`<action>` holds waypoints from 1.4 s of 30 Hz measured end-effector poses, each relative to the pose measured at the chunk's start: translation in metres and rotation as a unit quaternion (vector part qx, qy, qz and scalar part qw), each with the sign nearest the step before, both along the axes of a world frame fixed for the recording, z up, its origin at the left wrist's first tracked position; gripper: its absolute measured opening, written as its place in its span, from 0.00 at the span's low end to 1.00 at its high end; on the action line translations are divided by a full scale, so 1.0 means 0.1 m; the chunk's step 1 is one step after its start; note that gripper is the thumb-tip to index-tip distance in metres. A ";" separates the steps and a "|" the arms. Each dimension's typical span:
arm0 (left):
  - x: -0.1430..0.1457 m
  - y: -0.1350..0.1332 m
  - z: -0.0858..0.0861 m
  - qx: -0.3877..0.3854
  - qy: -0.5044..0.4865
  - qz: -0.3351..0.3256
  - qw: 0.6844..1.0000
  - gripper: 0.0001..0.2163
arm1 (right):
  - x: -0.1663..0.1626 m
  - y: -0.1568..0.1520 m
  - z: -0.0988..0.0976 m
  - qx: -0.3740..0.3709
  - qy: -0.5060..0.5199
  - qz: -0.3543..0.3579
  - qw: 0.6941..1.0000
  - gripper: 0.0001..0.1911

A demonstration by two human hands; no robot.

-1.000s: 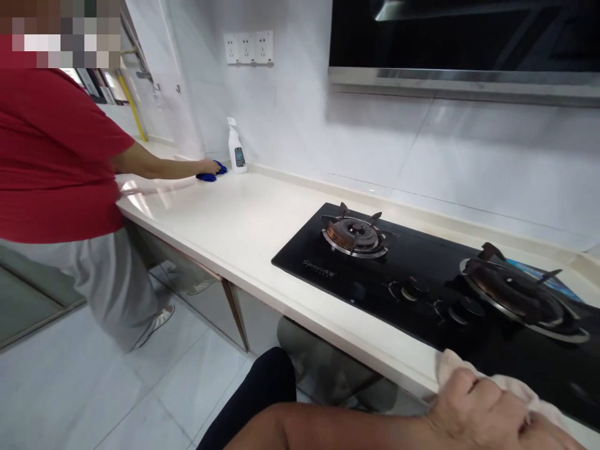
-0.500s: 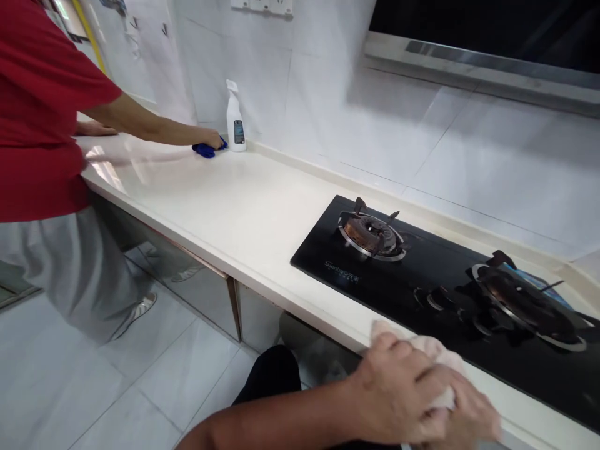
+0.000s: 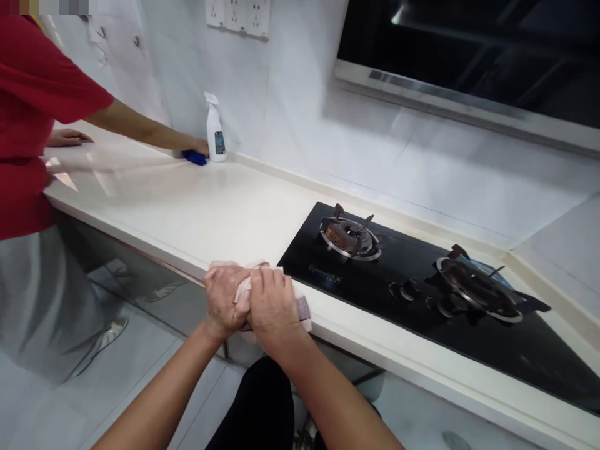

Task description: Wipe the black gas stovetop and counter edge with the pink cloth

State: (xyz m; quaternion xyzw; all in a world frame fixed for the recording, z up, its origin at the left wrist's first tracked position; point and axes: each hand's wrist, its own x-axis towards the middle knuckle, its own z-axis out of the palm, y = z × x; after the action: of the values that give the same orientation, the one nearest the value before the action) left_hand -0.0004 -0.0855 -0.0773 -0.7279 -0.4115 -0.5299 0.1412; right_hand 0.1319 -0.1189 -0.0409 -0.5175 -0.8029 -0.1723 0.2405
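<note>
A pale pink cloth (image 3: 303,307) is bunched between my two hands at the front edge of the white countertop (image 3: 178,219). My left hand (image 3: 227,297) is closed on the cloth's left part. Beside it, my right hand (image 3: 273,306) has its fingers curled over the cloth, with a darker patch of fabric showing at its right side. Both hands are close to the near left corner of the black gas stove (image 3: 300,265). Folds under the palms are hidden.
At the left a co-worker in a red shirt (image 3: 42,81) presses a blue cloth (image 3: 194,157) on the counter, near a white spray bottle (image 3: 215,134). Two burners (image 3: 351,237) stand on the stove. A range hood (image 3: 445,100) overhangs it; sockets (image 3: 238,15) are on the wall.
Both my hands have moved left with the cloth along the counter's front edge, from in front of the stove to its left corner. The view has shifted slightly right.
</note>
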 end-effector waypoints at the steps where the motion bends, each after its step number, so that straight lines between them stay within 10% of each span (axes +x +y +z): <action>1: 0.01 -0.02 0.03 -0.008 -0.008 0.007 1.000 0.14 | 0.01 -0.02 0.05 -0.005 0.002 0.012 1.000 0.15; 9: 0.66 -0.39 0.11 -0.029 -0.043 0.023 0.998 0.13 | 0.55 -0.36 -0.09 0.038 0.042 0.004 0.998 0.13; 17: 1.69 -0.88 0.07 -0.067 -0.011 -0.101 0.993 0.15 | 1.60 -0.89 -0.39 0.076 0.103 -0.076 0.989 0.12; 22: 2.04 -1.04 0.26 -0.106 0.028 -0.177 0.978 0.17 | 2.05 -1.21 -0.25 0.016 0.169 -0.051 0.984 0.18; 30: 2.30 -0.58 1.08 -0.124 0.068 -0.179 0.974 0.19 | 2.29 -0.65 0.32 0.114 0.191 -0.121 0.967 0.29; 36: 2.12 -0.21 0.83 -0.267 0.199 -0.196 0.922 0.19 | 2.30 -0.28 -0.03 0.003 0.177 -0.126 0.976 0.26; 42: 2.13 -0.15 0.74 -0.220 0.230 -0.140 0.938 0.20 | 2.37 -0.21 -0.19 -0.073 0.181 -0.142 0.971 0.29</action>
State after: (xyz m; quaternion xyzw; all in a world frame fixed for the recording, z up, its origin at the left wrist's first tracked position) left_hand 0.2122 -0.1007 -0.0035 -0.8930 -0.3679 -0.2590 -0.0071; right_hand 0.3688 -0.1396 -0.0603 -0.6646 -0.6750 -0.0494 0.3167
